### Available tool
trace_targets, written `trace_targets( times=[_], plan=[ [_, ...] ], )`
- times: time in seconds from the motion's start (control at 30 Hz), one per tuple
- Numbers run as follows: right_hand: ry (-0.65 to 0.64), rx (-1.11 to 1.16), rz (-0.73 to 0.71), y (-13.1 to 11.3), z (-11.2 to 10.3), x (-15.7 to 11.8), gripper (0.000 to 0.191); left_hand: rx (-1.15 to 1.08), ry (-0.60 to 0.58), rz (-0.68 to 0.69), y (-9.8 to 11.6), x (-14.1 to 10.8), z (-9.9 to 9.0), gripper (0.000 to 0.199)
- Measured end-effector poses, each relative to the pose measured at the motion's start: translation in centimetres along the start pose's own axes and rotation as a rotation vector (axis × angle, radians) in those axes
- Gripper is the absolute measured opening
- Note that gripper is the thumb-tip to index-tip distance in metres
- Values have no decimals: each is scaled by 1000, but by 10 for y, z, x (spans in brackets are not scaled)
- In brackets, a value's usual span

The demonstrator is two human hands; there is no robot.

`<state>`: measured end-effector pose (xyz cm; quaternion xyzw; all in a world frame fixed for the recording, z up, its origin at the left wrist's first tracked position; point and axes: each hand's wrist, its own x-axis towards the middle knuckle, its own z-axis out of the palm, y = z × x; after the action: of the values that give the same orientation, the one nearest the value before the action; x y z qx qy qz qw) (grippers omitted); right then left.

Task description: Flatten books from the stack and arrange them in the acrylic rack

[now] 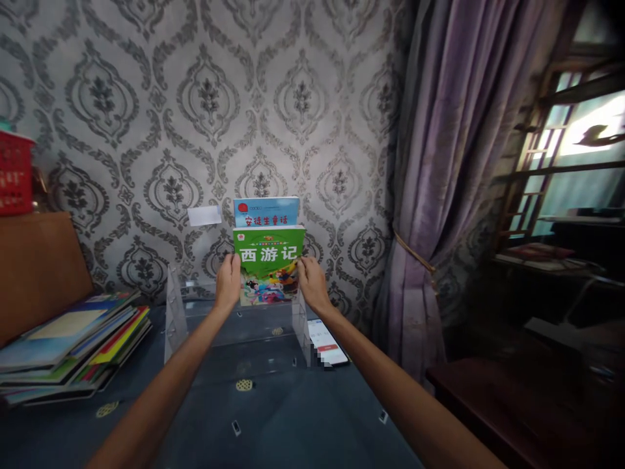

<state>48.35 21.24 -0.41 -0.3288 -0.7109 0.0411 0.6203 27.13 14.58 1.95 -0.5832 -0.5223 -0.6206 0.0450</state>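
A green picture book (268,267) with white Chinese characters stands upright between my two hands. My left hand (228,280) is closed on its left edge, and my right hand (311,280) pinches its right edge. Behind it rises a light-blue book (266,210) with red characters, its lower part hidden by the green one. Both are at a clear plastic rack (174,309) with see-through side panels and tiers, on a dark blue patterned cloth. Whether the green book's bottom edge rests on the rack I cannot tell.
A stack of thin books (73,345) lies on the left, beside a brown box (41,270) with a red basket (15,172) on top. A phone (329,342) lies right of the rack. Patterned wallpaper is behind; a purple curtain (449,163) hangs at right.
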Motion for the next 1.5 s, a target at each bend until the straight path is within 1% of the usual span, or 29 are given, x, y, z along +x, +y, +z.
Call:
trace_targets(
  times=[0.13,0.33,0.47,0.63,0.77,0.87,0.97,1.13,1.3,1.5],
  plan=[
    [40,-18,22,-1,1,-2,33,171,-19,49,4,1,-2,24],
    [85,2,63,2,6,-3,30,409,-60,85,10,3,-5,17],
    [111,39,97,3,12,-7,32,509,-66,96,12,-1,-5,21],
    [134,109,146,4,17,-15,39,593,-52,128,14,-7,-3,32],
    [164,158,185,5,22,-23,42,691,-77,107,17,-10,-4,36],
    [181,188,207,6,25,-28,42,688,-109,93,16,-11,-6,35],
    [195,204,228,5,28,-31,42,649,-117,118,12,-11,-5,38],
    [220,219,254,0,30,-38,40,585,-91,168,1,-11,-2,50],
    [249,204,259,-7,28,-50,33,557,-74,170,-4,-11,1,51],
    [255,173,221,-5,32,-63,30,508,-53,195,-8,-10,4,51]
  ],
)
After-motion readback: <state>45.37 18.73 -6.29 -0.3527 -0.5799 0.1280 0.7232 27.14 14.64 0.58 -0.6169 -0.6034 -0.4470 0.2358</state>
